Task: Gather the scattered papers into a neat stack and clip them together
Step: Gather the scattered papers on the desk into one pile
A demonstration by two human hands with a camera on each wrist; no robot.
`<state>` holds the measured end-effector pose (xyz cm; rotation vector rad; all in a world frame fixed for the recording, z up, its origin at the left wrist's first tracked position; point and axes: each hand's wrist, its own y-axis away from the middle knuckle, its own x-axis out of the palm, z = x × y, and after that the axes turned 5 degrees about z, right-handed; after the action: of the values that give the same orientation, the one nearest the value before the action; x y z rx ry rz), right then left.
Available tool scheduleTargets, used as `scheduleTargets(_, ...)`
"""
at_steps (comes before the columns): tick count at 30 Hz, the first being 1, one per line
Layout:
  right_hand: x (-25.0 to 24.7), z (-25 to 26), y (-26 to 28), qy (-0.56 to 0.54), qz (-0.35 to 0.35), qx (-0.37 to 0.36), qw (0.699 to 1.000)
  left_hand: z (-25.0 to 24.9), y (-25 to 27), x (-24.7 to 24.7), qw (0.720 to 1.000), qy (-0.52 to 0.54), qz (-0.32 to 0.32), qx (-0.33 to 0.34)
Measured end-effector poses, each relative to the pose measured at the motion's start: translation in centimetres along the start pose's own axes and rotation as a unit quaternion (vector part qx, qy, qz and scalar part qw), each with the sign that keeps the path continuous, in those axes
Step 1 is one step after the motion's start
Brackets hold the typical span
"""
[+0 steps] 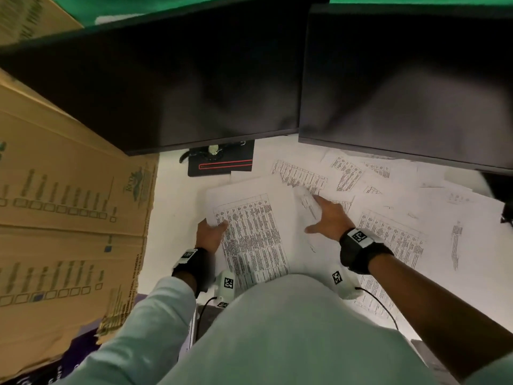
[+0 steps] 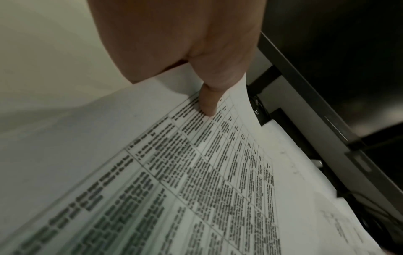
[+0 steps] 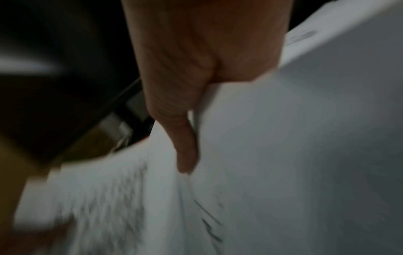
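Note:
Printed white papers [image 1: 388, 195] lie scattered over the white desk. My left hand [image 1: 212, 232] pinches the left edge of a sheet printed with a table [image 1: 252, 234], thumb on top [image 2: 208, 103]. My right hand [image 1: 323, 215] grips a curled, lifted sheet [image 1: 306, 207] beside it; in the right wrist view, which is blurred, the thumb [image 3: 185, 151] presses on white paper [image 3: 294, 146]. No clip is in view.
Two dark monitors [image 1: 194, 87] [image 1: 410, 87] overhang the back of the desk, with a black stand base [image 1: 222, 162] under the left one. A large cardboard box [image 1: 61, 204] stands at the left. More sheets [image 1: 394, 243] lie to the right.

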<state>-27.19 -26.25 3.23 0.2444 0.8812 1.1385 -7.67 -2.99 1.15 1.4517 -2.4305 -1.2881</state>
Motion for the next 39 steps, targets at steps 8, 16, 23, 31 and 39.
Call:
scheduleTargets(8, -10.2, 5.4, 7.0, -0.037, -0.218, -0.059, 0.974, -1.2, -1.4, 3.2, 0.993, 0.0, 0.098, 0.063)
scheduleTargets(16, -13.0, 3.2, 10.0, -0.228, -0.327, -0.152, 0.904, -2.8, -1.1, 5.7, 0.989, -0.029, 0.142, 0.041)
scheduleTargets(23, -6.2, -2.0, 6.0, -0.162, -0.214, 0.019, 0.963, -4.9, 0.8, 7.2, 0.983, 0.041, 0.175, 0.046)
scheduleTargets(31, -0.3, -3.2, 2.8, -0.149, 0.001, 0.051, 0.987, -4.1, 1.0, 9.6, 0.973, -0.04, 0.201, 0.109)
scheduleTargets(39, -5.8, -12.2, 6.7, -0.071, -0.357, 0.269, 0.892, -3.9, -0.6, 8.6, 0.989, -0.065, 0.071, 0.112)
